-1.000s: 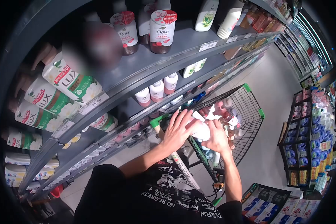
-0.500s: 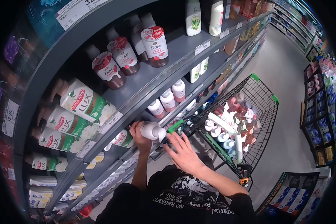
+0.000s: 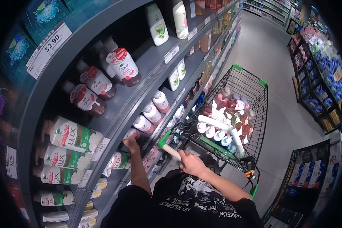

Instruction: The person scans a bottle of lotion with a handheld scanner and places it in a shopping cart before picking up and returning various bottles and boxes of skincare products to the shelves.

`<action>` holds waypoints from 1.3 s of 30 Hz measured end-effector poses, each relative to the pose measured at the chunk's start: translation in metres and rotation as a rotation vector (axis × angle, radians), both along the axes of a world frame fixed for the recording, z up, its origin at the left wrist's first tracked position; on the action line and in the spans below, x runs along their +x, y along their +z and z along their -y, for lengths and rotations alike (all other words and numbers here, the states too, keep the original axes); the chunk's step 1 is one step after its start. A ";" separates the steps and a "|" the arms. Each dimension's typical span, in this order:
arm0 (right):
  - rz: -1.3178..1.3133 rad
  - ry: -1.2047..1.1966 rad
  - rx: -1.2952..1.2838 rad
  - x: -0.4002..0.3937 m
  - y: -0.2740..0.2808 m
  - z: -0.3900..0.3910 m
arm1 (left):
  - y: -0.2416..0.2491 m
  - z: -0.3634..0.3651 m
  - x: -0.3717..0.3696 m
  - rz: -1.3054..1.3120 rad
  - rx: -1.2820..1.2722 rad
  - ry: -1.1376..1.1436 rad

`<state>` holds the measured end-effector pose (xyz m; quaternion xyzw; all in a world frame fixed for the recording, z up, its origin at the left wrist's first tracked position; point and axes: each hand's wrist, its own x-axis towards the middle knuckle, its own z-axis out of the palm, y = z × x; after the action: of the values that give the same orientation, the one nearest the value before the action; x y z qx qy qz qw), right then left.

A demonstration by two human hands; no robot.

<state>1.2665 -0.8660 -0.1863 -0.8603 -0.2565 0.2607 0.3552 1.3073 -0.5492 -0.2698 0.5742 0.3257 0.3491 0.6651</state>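
My left hand reaches into the lower shelf, its fingers around a white-and-pink bottle that they partly cover. That bottle is at the near end of a row of similar white-and-pink bottles. My right hand is closed round the pale handle of a shopping cart. Bottles, many with pump tops, fill the cart's basket, and two long white objects lie among them.
Dove bottles and LUX bottles stand on the shelves at left. Across the aisle floor is a rack of blue packages. A display stand is at lower right.
My left hand has moved down and left with the bottle, into the shelf row. My right hand has gone from spread fingers to a grip on the cart handle. The view has shifted.
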 end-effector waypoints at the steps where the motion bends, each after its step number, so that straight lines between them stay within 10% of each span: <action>1: 0.000 -0.010 -0.005 0.000 -0.001 0.000 | -0.001 -0.003 0.003 -0.030 -0.044 0.062; 7: 0.018 -0.020 0.027 -0.002 -0.009 -0.001 | -0.022 -0.039 -0.002 -0.194 0.036 -0.280; 29: -0.119 -0.016 0.054 0.004 0.001 0.000 | -0.098 -0.078 0.023 -0.127 -0.011 -0.248; 31: -0.120 -0.014 0.048 0.004 0.002 0.001 | -0.132 -0.115 0.012 -0.640 0.300 -0.320; 35: -0.161 -0.034 0.051 0.004 0.001 0.004 | -0.041 -0.032 0.009 -0.341 0.215 0.276; 39: -0.265 -0.027 0.064 0.009 -0.001 0.010 | -0.012 0.005 -0.020 0.061 0.195 0.118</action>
<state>1.2750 -0.8759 -0.1872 -0.8098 -0.2041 0.3591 0.4168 1.2875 -0.5538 -0.2820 0.6050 0.3034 0.4350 0.5940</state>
